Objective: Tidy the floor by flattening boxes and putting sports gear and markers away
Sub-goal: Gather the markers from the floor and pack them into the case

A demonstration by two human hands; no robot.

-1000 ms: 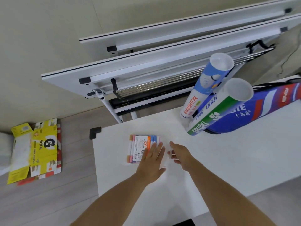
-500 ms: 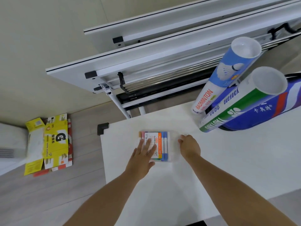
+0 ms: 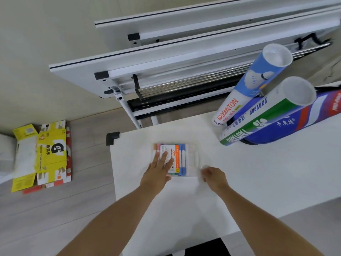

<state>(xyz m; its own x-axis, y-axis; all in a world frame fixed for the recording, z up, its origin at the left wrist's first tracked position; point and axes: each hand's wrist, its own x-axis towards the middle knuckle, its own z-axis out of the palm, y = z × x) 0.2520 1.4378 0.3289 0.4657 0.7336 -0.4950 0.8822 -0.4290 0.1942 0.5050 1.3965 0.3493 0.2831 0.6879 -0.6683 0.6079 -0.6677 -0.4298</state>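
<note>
A clear pack of coloured markers [image 3: 180, 159] lies flat on the white table [image 3: 258, 182]. My left hand [image 3: 158, 172] rests flat on the pack's near left part, fingers spread. My right hand [image 3: 214, 177] is curled by the pack's near right corner, pinching its clear plastic flap. Two shuttlecock tubes, one blue and white [image 3: 249, 85] and one green and white [image 3: 263, 115], lean on a blue racket bag [image 3: 299, 121] at the table's far right. Flattened yellow boxes [image 3: 40, 156] lie on the floor to the left.
Folded white tables [image 3: 166, 71] stand on edge against the wall behind. A black corner guard [image 3: 111, 137] marks the table's far left corner. Grey wood floor [image 3: 55, 218] runs along the left. A white object [image 3: 5, 154] shows at the left edge.
My left hand slid forward onto the marker pack. My right hand moved from the pack's far right side back to its near right corner. The pack stays flat on the table.
</note>
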